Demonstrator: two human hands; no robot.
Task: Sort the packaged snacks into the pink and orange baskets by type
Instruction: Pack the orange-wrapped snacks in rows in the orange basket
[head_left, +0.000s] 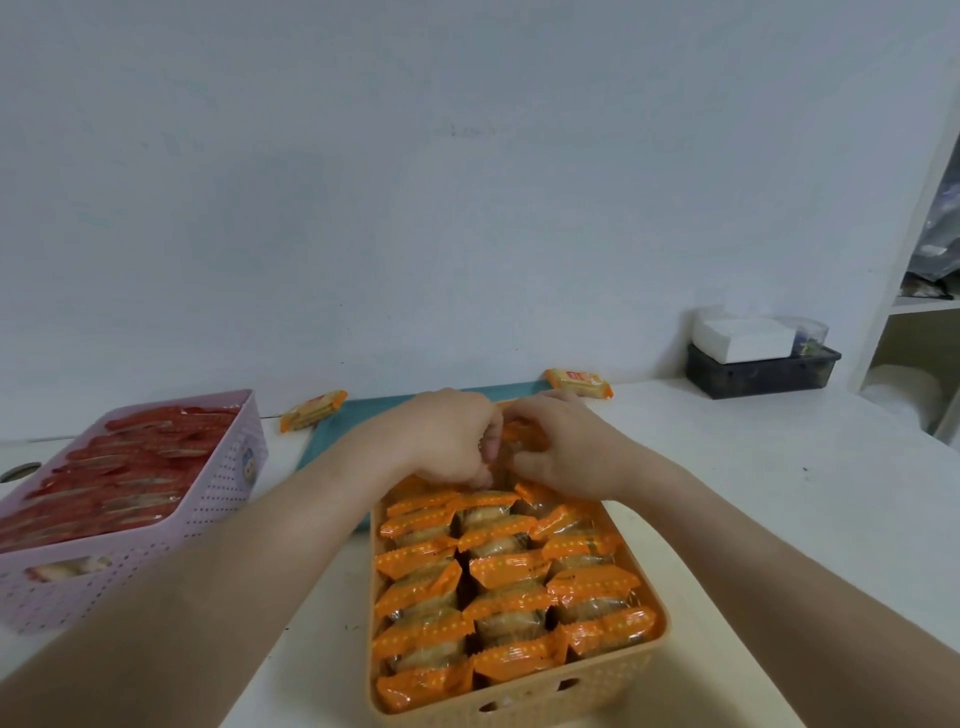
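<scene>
While half-closed, hands (452, 434) (569, 449) round packet (522, 432).

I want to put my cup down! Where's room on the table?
The widest bare patch of table lies right of the orange basket, before the dark bin. A narrow strip runs between the pink basket and the orange one, under the left arm. Both baskets are full; the left hand and right hand hold a pack at the orange one's far end.
</scene>
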